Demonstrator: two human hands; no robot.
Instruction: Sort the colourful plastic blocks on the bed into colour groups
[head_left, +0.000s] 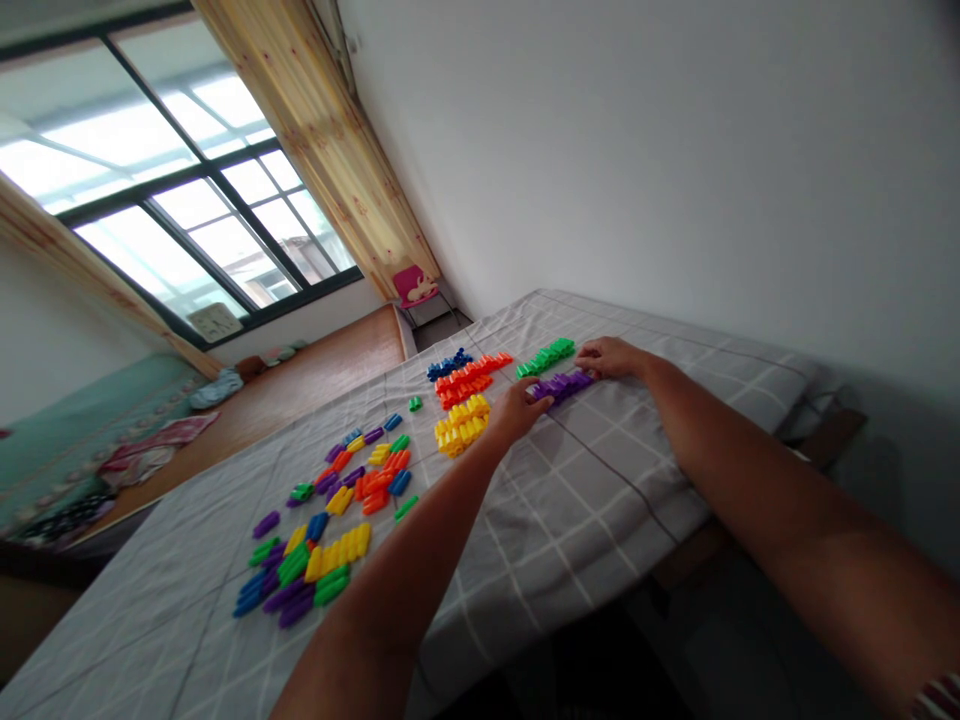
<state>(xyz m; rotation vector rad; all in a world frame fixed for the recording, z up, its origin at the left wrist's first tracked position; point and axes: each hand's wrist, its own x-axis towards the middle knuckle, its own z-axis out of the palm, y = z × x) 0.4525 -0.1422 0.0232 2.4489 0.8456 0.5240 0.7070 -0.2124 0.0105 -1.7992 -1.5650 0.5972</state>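
A row of purple plastic pieces [561, 387] lies on the grey checked cloth [570, 520], between my two hands. My left hand [517, 410] grips its left end, fingers bent around it. At the right end, my right hand [606, 358] has its fingers closed on the same row. Just behind the purple row is a green row [546, 357]. Left of my left hand sit yellow pieces [461, 425], with orange rows [469, 380] and a small dark blue group [450, 364] beyond them.
Scattered mixed-colour pieces [337, 550] cover the left part of the cloth. A white wall [675, 150] runs along the far right side. Beyond the table are a pink chair [411, 283], a wooden platform [322, 370] and a curtained window [217, 200].
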